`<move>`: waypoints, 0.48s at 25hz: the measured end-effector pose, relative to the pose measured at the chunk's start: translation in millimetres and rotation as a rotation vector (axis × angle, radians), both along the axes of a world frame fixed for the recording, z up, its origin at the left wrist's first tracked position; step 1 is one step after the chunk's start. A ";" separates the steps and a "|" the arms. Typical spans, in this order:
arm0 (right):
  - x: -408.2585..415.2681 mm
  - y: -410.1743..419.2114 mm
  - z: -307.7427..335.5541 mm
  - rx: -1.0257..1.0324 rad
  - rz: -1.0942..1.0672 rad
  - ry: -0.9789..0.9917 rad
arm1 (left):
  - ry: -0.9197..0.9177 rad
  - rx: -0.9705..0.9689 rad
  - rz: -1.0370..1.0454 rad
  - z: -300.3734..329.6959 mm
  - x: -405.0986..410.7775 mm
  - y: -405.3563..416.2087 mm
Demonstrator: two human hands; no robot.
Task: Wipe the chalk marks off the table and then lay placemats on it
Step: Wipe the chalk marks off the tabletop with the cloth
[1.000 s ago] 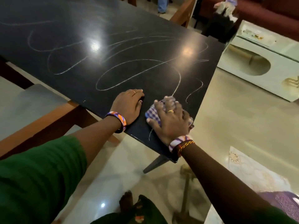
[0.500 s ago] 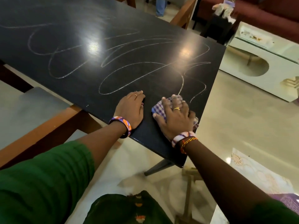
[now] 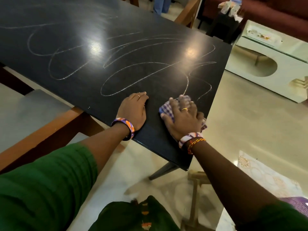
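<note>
A black table (image 3: 83, 90) carries long looping white chalk marks (image 3: 133, 67) across most of its top. My right hand (image 3: 182, 118) presses a blue-and-white checked cloth (image 3: 166, 109) flat on the table near its right front corner, fingers spread over it, at the lower end of a chalk line. My left hand (image 3: 134, 110) rests flat on the table just left of the cloth, fingers straight. No placemat is on the table.
A wooden bench or chair (image 3: 41, 124) stands under the table's left edge. A pale low cabinet (image 3: 270, 69) and a dark red sofa (image 3: 275, 12) lie beyond the table's right end. A patterned mat (image 3: 266, 177) lies on the floor at right.
My right hand has slid the cloth a little farther up the table, and the short chalk stroke near the front edge is gone. My left hand stays planted.
</note>
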State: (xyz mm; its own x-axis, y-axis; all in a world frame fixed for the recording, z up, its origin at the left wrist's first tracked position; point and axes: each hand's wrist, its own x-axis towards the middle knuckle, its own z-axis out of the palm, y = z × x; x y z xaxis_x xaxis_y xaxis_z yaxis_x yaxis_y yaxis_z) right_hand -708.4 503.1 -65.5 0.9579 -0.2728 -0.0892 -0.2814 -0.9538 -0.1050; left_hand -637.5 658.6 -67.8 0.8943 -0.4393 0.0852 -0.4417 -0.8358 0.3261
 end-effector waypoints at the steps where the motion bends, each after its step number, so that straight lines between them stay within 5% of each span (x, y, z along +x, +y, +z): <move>1: -11.3 13.0 -0.8 -0.010 0.103 -0.004 | -0.007 -0.001 -0.004 0.0 0.1 0.1; 4: -55.8 19.1 -1.7 -0.036 0.290 0.011 | 0.004 -0.001 0.003 0.3 -0.2 0.2; 10: -7.4 -33.3 -0.7 0.032 -0.064 0.033 | 0.014 0.000 0.017 1.7 -1.6 -1.8; 12: 4.4 -12.7 -2.0 0.007 -0.026 0.000 | 0.011 0.002 0.016 1.7 -1.6 -1.7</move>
State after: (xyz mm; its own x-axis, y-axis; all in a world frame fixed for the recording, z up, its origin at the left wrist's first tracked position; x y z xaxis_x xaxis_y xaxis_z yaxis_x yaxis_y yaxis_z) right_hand -703.9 490.4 -67.5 0.9505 -0.2972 -0.0910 -0.3063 -0.9453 -0.1121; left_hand -639.1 656.9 -66.1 0.9021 -0.4251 0.0743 -0.4246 -0.8436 0.3288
